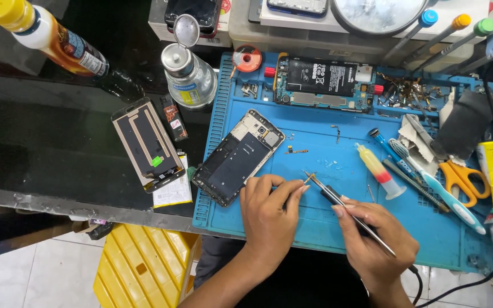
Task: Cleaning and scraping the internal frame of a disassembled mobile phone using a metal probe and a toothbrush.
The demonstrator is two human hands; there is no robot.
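**Tiny part under the iron's tip on the blue mat**

My left hand (269, 214) rests on the blue silicone repair mat (315, 225) near its front edge, fingers curled, thumb and forefinger pinching a small tan sliver of a part (310, 178). My right hand (375, 242) is clenched round a slim soldering iron (346, 206), black grip and bright metal shaft, held slantwise so its fine tip meets that sliver.

Just left of my left hand lies an opened phone frame (238, 157), matte black inside with a pale metal rim, set diagonally near the mat's left ribbed edge. At the mat's back edge sits a bare phone board with a black battery (322, 78). Toward the right edge lie a clear syringe of yellowish paste (379, 170), a blue-and-white toothbrush (429, 179) and orange-handled scissors (457, 179).

Off the mat, on the glossy black glass table (47, 142), lies a detached screen panel (146, 142), back upward, beside a clear glass pump bottle with a metal cap (188, 74). Below the table's front edge are a yellow plastic stool (144, 268) and pale floor tiles.
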